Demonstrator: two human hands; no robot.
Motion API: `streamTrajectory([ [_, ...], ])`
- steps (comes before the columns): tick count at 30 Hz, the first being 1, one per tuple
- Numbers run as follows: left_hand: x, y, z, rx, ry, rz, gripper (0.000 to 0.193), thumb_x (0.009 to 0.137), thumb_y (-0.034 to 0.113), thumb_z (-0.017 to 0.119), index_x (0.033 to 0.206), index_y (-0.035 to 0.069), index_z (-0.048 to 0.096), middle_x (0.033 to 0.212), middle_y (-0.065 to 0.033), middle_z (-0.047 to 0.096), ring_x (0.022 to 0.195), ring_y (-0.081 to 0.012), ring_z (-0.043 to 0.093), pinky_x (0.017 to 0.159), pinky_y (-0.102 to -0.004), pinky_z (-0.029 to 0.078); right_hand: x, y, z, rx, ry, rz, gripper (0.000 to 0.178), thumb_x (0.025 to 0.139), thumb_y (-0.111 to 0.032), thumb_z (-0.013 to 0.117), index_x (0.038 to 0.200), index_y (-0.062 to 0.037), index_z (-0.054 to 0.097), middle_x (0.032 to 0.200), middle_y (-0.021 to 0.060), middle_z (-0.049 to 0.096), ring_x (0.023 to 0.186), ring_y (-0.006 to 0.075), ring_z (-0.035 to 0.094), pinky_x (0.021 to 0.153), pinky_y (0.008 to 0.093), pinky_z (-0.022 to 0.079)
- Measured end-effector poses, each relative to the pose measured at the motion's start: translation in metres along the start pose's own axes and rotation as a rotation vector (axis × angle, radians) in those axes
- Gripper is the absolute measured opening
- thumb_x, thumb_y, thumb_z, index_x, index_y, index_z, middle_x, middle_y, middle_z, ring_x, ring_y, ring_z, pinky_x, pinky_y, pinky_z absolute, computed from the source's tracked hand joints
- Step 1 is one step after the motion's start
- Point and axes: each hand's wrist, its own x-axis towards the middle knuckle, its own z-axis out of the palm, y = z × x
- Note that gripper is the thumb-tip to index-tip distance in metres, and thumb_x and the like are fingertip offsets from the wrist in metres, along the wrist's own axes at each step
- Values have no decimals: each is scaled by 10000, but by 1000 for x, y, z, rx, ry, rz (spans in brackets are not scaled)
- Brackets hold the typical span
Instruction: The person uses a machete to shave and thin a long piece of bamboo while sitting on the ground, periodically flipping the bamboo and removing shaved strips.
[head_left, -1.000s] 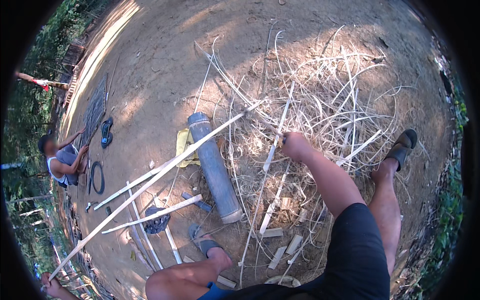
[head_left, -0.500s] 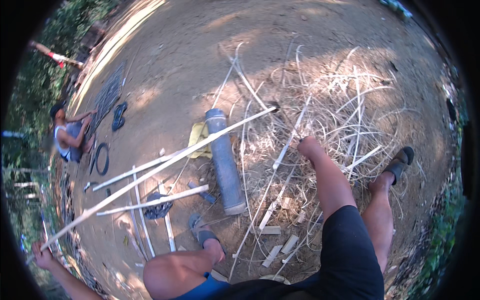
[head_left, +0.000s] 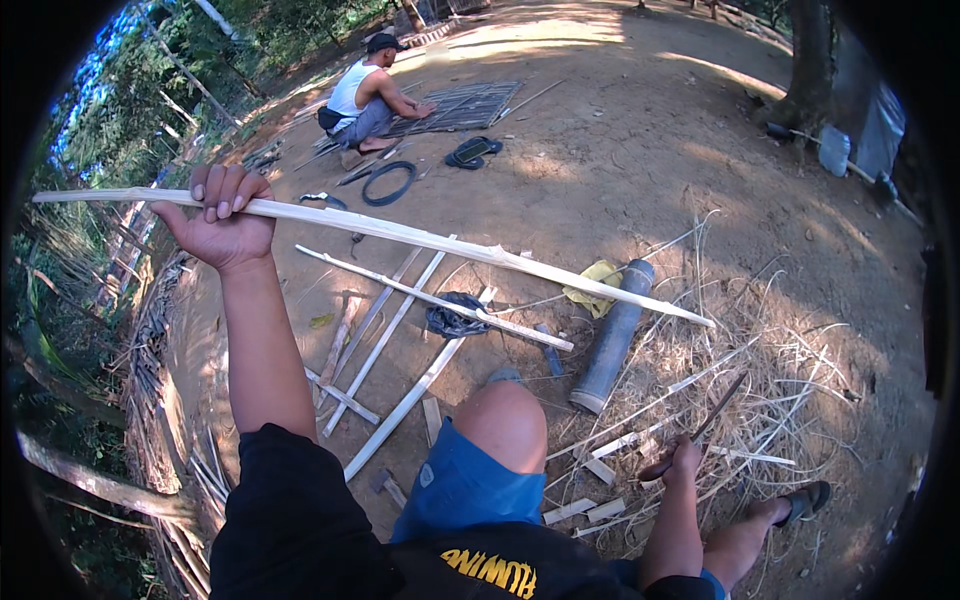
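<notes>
My left hand, raised at the left, is closed around a long pale bamboo strip. The strip runs rightward across the view, its far end passing over a thick dark tube on the ground. Low on the right, my right hand grips the handle of a knife. Its dark, narrow blade points up and to the right, apart from the strip. Beneath and beyond the blade spreads a heap of thin curled shavings.
Several pale strips and a black plastic bag lie left of the tube. Short wood pieces rest near my leg. A yellow cloth lies beside the tube. Farther off, a co-worker squats at a slatted panel near a coiled hose.
My view has swung left and up. My left hand has lifted the strip, now seen higher and lying more level. The knife in my right hand now shows plainly, with the strip's end away from it.
</notes>
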Motion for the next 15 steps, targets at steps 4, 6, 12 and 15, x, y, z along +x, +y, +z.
streamTrajectory([
  [4, -29, -4, 36, 176, 374, 238, 737, 790, 792, 521, 858, 59, 555, 703, -39, 489, 711, -211, 536, 704, -369, 488, -49, 18, -29, -39, 32, 43, 148, 860, -130, 555, 730, -89, 498, 573, 27, 451, 478, 172, 468, 434, 345, 431],
  [6, -32, 36, 13, 181, 332, 321, 849, 815, 836, 370, 1007, 30, 559, 886, -149, 580, 902, -323, 586, 839, -488, 506, -73, 25, -27, -74, -35, 74, 138, 855, -127, 560, 737, -86, 502, 577, 26, 453, 483, 171, 472, 432, 343, 426],
  [12, -46, 124, 21, 481, 678, 634, 838, 895, 768, 221, 1231, 14, 365, 1201, -269, 514, 1078, -399, 549, 991, -612, 427, -147, 35, -31, -248, -44, -25, 98, 845, -120, 559, 766, -91, 509, 574, 17, 444, 455, 150, 456, 420, 330, 415],
  [15, -48, 191, 24, 581, 648, 506, 856, 923, 713, 315, 1437, 39, 194, 1246, -242, 489, 1085, -380, 544, 993, -600, 427, -168, 41, -37, -211, -145, -33, 93, 839, -120, 566, 775, -100, 501, 574, 10, 442, 440, 146, 443, 404, 328, 404],
])
